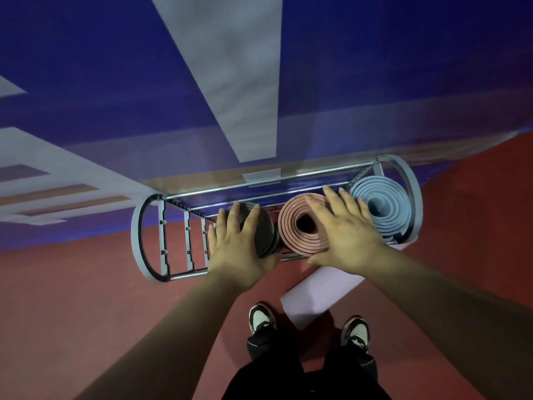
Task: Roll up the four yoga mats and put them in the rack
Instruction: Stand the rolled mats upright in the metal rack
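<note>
rack [135, 235]: grey mat [266, 232], pink mat [291, 226], blue mat [380, 209] upright at its right end | left hand [239, 246], right hand [346, 235] press grey and pink, fingers [331, 197] splayed (clamping nothing) | risk: released rolls may uncoil; lilac mat [317, 293] unracked

Free slots between dividers [189, 243] at left of rack [135, 235]; dark roll [265, 226], pink roll [291, 223], blue roll [383, 209] across its right.

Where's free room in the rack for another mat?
Free: left part of the rack, from its end hoop to the grey mat; only dividers there. Crowded: grey mat, pink mat and blue mat fill the rest, left hand and right hand on top.
</note>
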Action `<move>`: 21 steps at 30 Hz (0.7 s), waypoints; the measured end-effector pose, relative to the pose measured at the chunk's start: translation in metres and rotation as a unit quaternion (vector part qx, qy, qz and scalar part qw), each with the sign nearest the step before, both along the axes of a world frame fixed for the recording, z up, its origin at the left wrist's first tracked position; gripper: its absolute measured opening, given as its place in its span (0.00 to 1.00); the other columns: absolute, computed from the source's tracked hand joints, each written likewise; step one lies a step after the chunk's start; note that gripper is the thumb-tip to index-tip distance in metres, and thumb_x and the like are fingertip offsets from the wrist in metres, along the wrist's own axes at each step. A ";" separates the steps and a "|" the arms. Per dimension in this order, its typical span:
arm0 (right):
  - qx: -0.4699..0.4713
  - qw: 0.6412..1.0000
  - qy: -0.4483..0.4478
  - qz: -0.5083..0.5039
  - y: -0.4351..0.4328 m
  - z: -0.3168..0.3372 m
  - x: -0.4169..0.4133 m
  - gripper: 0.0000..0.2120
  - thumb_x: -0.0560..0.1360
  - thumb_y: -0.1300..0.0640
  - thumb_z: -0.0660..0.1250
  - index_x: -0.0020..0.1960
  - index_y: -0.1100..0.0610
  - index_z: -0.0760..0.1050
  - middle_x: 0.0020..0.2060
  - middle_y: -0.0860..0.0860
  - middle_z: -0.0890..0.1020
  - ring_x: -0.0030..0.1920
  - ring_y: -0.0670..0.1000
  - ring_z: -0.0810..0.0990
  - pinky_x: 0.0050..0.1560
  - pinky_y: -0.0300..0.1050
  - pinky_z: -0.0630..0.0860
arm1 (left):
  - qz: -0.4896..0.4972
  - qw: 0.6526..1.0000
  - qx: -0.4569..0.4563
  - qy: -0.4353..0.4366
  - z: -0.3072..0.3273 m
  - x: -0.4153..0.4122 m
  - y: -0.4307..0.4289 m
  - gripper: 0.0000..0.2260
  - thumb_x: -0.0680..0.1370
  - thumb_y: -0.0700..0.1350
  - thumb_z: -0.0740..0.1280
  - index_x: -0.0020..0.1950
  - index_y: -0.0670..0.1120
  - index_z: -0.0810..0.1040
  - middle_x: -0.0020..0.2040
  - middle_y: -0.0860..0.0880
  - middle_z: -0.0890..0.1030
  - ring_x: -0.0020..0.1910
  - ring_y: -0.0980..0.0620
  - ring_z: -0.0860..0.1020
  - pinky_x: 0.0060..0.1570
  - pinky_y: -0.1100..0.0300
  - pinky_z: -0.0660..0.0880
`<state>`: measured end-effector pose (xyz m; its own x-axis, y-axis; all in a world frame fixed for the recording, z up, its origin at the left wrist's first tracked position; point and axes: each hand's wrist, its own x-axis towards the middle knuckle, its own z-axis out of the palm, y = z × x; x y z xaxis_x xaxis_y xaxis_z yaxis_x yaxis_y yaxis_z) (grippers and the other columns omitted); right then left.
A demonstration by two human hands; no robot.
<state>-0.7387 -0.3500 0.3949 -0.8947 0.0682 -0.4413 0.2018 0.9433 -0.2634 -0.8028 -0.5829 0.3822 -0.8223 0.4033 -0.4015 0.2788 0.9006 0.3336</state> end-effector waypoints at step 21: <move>-0.083 0.941 0.061 -0.323 0.156 -0.027 0.211 0.48 0.65 0.39 0.80 0.79 0.47 0.63 0.80 0.54 0.59 0.78 0.58 0.60 0.76 0.56 0.62 | -0.103 0.987 0.094 -0.083 -0.007 0.166 0.171 0.43 0.68 0.70 0.60 0.80 0.57 0.57 0.74 0.51 0.63 0.72 0.48 0.64 0.69 0.49 0.67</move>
<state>-0.5273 -0.1939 0.3683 -0.7348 0.5542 -0.3910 0.6778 0.5785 -0.4537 -0.6364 -0.4116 0.3753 -0.6436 0.6362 -0.4254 0.3776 0.7475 0.5466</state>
